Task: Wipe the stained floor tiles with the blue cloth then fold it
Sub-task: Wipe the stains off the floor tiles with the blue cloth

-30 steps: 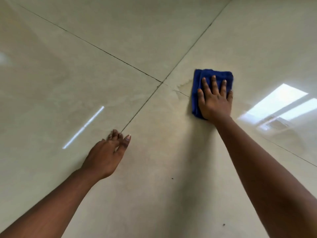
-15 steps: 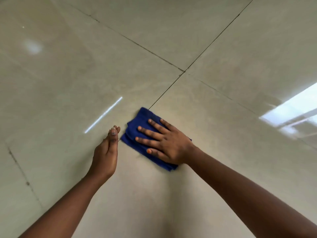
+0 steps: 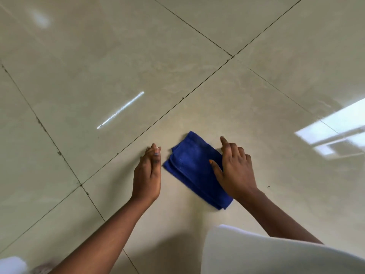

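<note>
The blue cloth (image 3: pixel 194 168) lies folded in a long rectangle on a glossy beige floor tile (image 3: pixel 227 107), angled from upper left to lower right. My right hand (image 3: pixel 234 171) rests over the cloth's right edge with the fingers loosely spread, the thumb on the fabric and the index finger pointing away. It covers part of that edge. Just left of the cloth, my left hand (image 3: pixel 148 175) stands on its side on the tile with the fingers held together, a small gap from the cloth. No stain shows clearly on the tiles near the cloth.
Dark grout lines (image 3: pixel 197 89) cross the floor and meet at the upper right and the lower left. Window light reflects on the tiles at the right (image 3: pixel 335 131). White fabric of my clothing (image 3: pixel 266 256) fills the bottom right corner. Small dark specks lie near the right forearm.
The cloth was slid from the far tile joint back towards me under my right hand. The flat palm has lifted off it and now sits at its right edge. My left hand stays beside it.
</note>
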